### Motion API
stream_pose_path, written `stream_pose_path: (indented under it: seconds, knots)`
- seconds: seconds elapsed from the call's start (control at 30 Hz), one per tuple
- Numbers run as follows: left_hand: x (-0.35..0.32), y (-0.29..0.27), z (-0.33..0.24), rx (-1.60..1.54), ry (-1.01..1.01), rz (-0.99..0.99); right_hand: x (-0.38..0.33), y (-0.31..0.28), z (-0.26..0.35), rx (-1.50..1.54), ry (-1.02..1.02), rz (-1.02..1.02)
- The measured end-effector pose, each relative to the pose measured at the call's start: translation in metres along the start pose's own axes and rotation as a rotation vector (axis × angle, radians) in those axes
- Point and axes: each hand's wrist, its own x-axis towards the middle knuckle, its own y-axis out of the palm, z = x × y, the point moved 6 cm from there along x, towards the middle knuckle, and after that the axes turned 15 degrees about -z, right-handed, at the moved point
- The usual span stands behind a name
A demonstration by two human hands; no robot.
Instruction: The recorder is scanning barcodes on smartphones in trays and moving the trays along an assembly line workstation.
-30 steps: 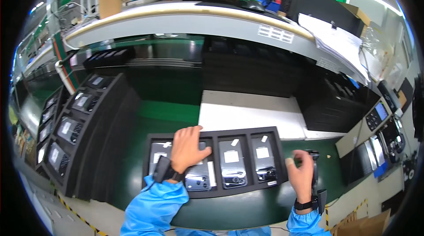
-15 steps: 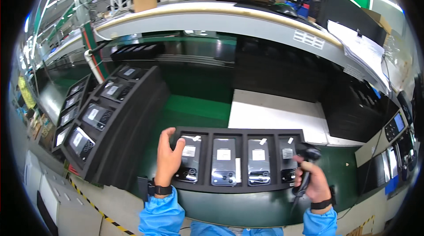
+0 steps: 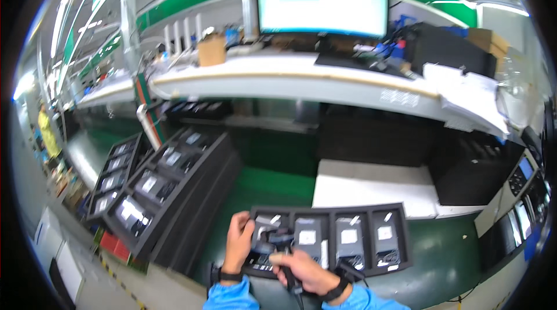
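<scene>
Workbench: a long white shelf (image 3: 301,80) runs well beyond both hands, carrying a lit monitor (image 3: 322,0), a cardboard box (image 3: 212,50) and loose papers (image 3: 470,98).
Green mat: the green work surface (image 3: 264,185) lies under and ahead of the hands; a white panel (image 3: 371,185) rests on it just beyond the right hand's side.
Stacked trays: a tall pile of black foam trays (image 3: 168,185) stands to the left of the left hand, near it but apart, each with dark devices in its pockets.
Tray in hand: a black foam tray (image 3: 331,240) with four pockets in a row sits directly between and ahead of the hands, a dark device with a white label in each.
Left hand: the left hand (image 3: 239,240) grips the tray's left edge, fingers curled over the rim.
Right hand: the right hand (image 3: 307,272) is closed around a dark handheld scanner (image 3: 284,246), held over the tray's leftmost pocket.
Device: the leftmost device (image 3: 268,234) lies in its pocket, partly hidden by the scanner; whether they touch cannot be told.
</scene>
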Motion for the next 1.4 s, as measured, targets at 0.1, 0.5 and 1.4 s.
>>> stream_pose_path:
  seconds: [0.1, 0.5, 1.4]
  knots:
    - [-0.001, -0.006, 0.028, 0.084, -0.084, 0.068, -0.032, -0.047, 0.008, -0.157, -0.054, -0.044]
    - [-0.015, 0.021, 0.006, 0.312, 0.227, 0.253, -0.214, -0.508, -0.040, -0.659, -0.584, -1.471]
    - [-0.029, 0.126, -0.029, 0.647, 0.500, 0.437, -0.232, -0.454, 0.028, -0.697, -0.334, -1.708]
